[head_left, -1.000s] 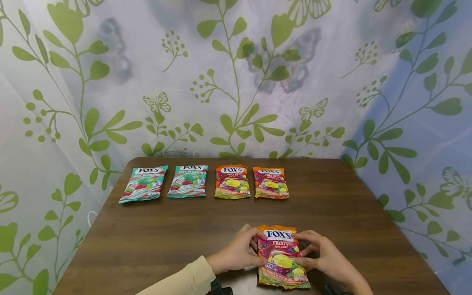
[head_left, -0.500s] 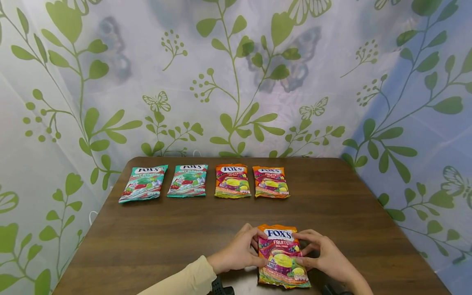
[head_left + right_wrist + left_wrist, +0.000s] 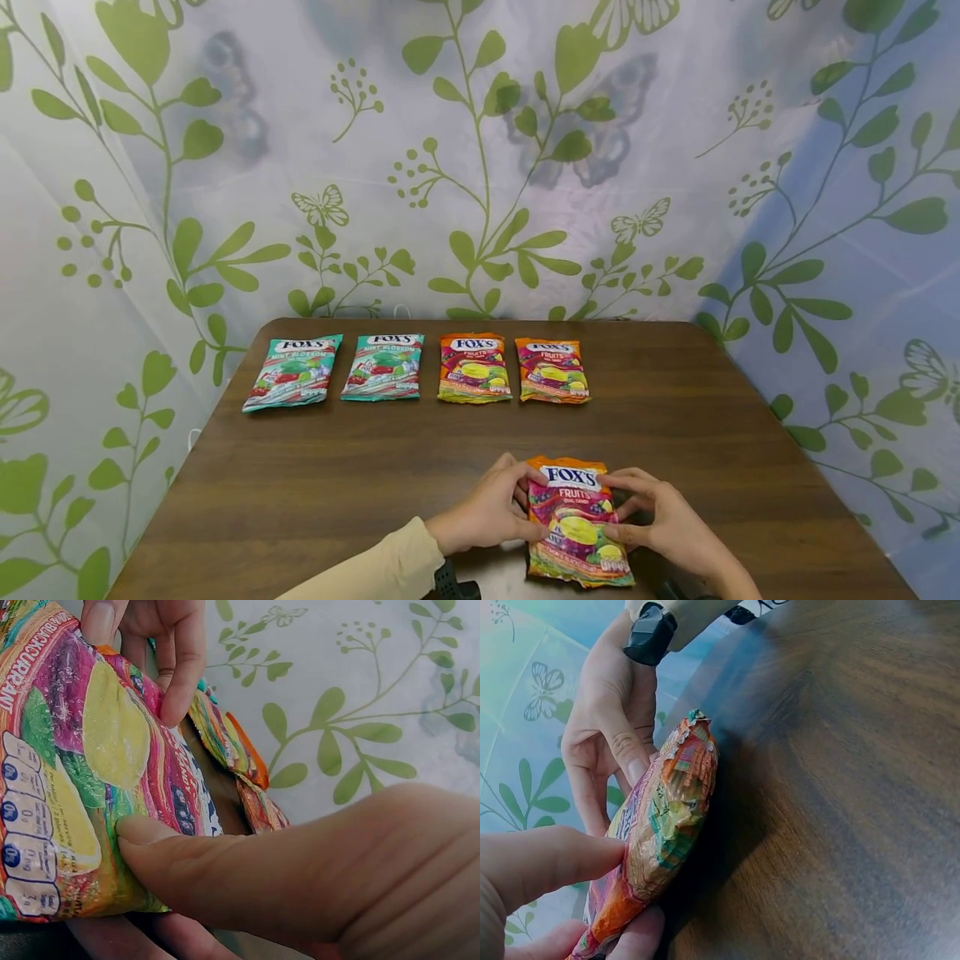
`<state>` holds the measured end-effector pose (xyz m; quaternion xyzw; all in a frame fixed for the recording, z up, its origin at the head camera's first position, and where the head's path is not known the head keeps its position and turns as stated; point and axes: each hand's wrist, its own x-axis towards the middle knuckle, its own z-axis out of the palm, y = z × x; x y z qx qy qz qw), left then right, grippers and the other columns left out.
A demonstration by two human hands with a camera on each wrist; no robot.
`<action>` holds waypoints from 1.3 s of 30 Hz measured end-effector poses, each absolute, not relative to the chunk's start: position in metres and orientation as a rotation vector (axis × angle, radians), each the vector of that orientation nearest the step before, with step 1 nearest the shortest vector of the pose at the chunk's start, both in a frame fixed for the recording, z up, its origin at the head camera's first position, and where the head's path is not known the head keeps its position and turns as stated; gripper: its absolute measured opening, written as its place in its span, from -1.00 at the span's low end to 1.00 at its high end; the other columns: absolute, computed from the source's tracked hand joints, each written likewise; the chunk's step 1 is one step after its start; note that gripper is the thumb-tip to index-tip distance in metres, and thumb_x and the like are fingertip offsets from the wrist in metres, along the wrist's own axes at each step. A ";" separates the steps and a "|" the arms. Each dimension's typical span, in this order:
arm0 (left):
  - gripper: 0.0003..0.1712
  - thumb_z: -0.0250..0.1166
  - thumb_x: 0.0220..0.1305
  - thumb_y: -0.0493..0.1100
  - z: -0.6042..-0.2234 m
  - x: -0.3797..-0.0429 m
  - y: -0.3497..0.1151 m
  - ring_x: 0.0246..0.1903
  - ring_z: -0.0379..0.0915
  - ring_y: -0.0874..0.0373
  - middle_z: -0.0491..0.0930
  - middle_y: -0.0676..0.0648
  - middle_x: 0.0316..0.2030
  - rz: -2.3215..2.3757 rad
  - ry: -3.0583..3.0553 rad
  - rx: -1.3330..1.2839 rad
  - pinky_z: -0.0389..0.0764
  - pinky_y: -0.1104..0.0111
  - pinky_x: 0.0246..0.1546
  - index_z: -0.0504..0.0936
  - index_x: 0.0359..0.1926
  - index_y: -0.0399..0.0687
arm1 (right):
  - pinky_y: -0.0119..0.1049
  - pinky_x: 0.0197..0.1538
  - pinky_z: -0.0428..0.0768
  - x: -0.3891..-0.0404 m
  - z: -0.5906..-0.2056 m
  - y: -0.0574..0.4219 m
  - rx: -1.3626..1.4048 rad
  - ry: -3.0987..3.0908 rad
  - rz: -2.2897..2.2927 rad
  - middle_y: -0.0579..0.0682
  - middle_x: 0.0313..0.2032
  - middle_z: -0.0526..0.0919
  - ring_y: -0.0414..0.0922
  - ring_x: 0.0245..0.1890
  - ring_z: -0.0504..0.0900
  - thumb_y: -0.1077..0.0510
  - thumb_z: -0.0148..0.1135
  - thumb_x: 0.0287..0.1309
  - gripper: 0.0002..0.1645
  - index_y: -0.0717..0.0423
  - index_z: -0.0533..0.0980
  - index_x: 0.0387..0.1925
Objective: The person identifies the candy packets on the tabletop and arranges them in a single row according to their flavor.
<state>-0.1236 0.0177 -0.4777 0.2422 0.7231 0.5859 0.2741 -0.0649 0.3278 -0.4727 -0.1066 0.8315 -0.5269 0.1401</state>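
Note:
Near the table's front edge, an orange and purple Fox's Fruits candy bag (image 3: 573, 521) is held between both hands. My left hand (image 3: 491, 512) grips its left side, thumb on the front and some fingers behind. My right hand (image 3: 663, 521) pinches the right side. In the left wrist view the candy bag (image 3: 679, 802) appears edge-on, just off the wood, with the thumb on one face and a finger underneath. The right wrist view shows the candy bag (image 3: 112, 742) close up, the right thumb (image 3: 180, 855) pressed on its printed front and fingers below.
Along the back of the brown table (image 3: 360, 475) lie two teal Mint Blossom bags (image 3: 292, 372) (image 3: 382, 367) at left and two orange Fruits bags (image 3: 474, 368) (image 3: 552, 371) nearer the middle. A leaf-patterned curtain (image 3: 480, 167) hangs behind the table.
Both hands keep their hold on the candy bag in the same place. Only a very slight shift of the whole view shows.

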 end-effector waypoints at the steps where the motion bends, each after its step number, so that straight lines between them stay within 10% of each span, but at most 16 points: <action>1: -0.46 0.63 0.17 -0.43 -0.477 -0.124 0.018 -0.14 0.49 0.08 0.35 -0.12 -0.07 1.576 1.944 0.656 0.67 0.48 -0.21 0.65 0.14 -0.17 | -0.25 -0.05 0.71 -0.065 -0.472 0.328 -0.307 2.400 -1.522 0.45 0.38 0.41 0.03 -0.11 0.71 0.19 0.58 0.33 -0.23 0.40 0.48 0.45; 39: -0.44 0.68 0.15 -0.39 -0.460 -0.143 0.043 -0.16 0.46 0.15 0.36 -0.09 -0.11 1.534 2.068 0.704 0.66 0.49 -0.19 0.67 0.15 -0.23 | -0.19 -0.18 0.76 -0.080 -0.450 0.343 -0.295 2.523 -1.438 0.45 0.35 0.45 0.01 -0.10 0.72 0.18 0.61 0.29 -0.20 0.42 0.49 0.43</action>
